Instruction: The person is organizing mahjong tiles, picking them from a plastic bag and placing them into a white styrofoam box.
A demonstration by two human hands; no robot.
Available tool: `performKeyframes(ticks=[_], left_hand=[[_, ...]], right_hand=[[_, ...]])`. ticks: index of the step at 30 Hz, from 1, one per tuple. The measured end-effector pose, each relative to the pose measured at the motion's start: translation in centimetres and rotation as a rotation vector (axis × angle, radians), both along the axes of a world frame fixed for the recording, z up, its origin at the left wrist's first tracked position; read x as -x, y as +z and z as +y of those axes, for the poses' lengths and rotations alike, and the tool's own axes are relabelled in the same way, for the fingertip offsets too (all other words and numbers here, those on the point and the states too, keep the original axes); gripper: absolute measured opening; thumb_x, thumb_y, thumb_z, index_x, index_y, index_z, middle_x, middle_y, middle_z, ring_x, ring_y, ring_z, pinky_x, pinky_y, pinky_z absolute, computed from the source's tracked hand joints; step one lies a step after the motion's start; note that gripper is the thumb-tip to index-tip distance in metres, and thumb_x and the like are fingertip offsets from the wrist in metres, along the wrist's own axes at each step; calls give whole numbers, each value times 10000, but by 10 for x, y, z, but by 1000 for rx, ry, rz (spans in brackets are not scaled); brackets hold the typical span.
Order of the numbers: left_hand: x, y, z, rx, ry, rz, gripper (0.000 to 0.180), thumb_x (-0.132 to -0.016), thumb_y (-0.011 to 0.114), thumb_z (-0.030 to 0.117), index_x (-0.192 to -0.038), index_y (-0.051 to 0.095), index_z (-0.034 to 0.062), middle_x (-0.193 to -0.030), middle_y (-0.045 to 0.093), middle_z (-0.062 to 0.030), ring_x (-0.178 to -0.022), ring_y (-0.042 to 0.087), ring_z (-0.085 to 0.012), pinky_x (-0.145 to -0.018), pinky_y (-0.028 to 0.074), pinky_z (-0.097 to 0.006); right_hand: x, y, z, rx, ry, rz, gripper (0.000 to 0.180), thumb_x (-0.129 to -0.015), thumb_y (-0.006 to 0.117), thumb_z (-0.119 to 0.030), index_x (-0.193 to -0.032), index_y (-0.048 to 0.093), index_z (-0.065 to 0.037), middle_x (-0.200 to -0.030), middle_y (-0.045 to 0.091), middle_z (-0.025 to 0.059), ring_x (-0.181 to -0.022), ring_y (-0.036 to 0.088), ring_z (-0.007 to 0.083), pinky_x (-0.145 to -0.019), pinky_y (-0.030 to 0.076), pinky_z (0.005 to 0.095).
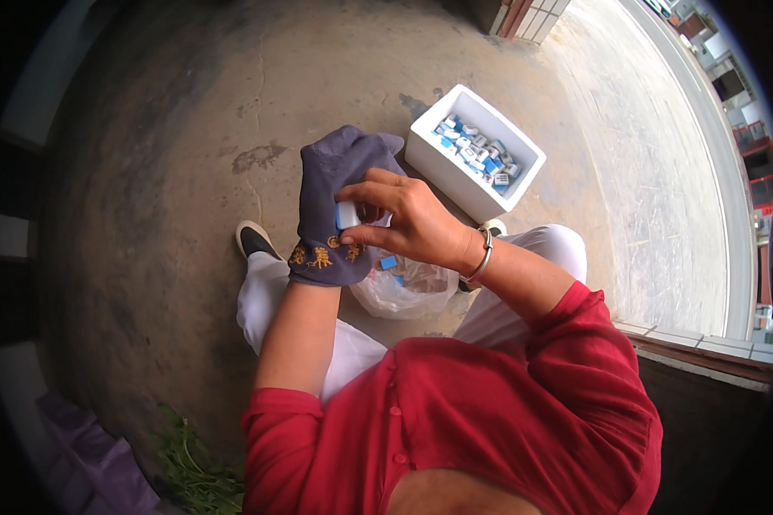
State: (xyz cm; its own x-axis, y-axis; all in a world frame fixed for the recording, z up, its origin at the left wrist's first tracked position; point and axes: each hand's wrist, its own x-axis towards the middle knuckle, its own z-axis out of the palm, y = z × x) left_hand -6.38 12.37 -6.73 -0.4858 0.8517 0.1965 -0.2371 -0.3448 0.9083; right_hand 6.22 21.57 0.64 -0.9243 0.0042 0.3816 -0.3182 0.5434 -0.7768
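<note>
My left hand is hidden inside a dark purple cloth (pixel 339 167) with gold embroidery near its open edge; only my left forearm (pixel 296 335) shows below it. My right hand (pixel 412 219) pinches a blue-and-white mahjong tile (pixel 348 215) between thumb and fingers, against the cloth. Under both hands, a clear plastic bag (pixel 404 300) sits between my feet, holding a few blue-backed tiles (pixel 389 262). Beyond my right hand, a white foam box (pixel 507 137) holds many similar tiles (pixel 477 154) in a loose heap.
Concrete floor (pixel 189 172) surrounds me, with a crack running through it. Green leafy stalks (pixel 197 468) and purple fabric (pixel 103 463) lie at the lower left. A tiled pillar base (pixel 537 21) stands at the far side, and a tiled ledge (pixel 704 343) runs along the right.
</note>
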Motion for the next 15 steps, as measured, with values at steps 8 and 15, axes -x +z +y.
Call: performKeyframes(ticks=[8, 15], left_hand=[[-38, 102, -2, -21, 112, -703, 174, -887, 485, 84, -738, 402, 120, -653, 429, -15, -522, 450, -113, -470, 359, -248], [-28, 81, 3, -117, 51, -632, 138, -863, 502, 101, -746, 434, 123, -668, 443, -23, -550, 467, -122, -493, 374, -259]], right_hand=[[7, -11, 14, -71, -84, -53, 330, -751, 807, -228, -941, 639, -17, -794, 597, 106, -699, 615, 222, -635, 509, 328], [-3, -2, -3, 207, 30, -129, 285, -813, 779, -194, -957, 626, -1, -825, 648, 65, -755, 624, 128, -663, 507, 280]])
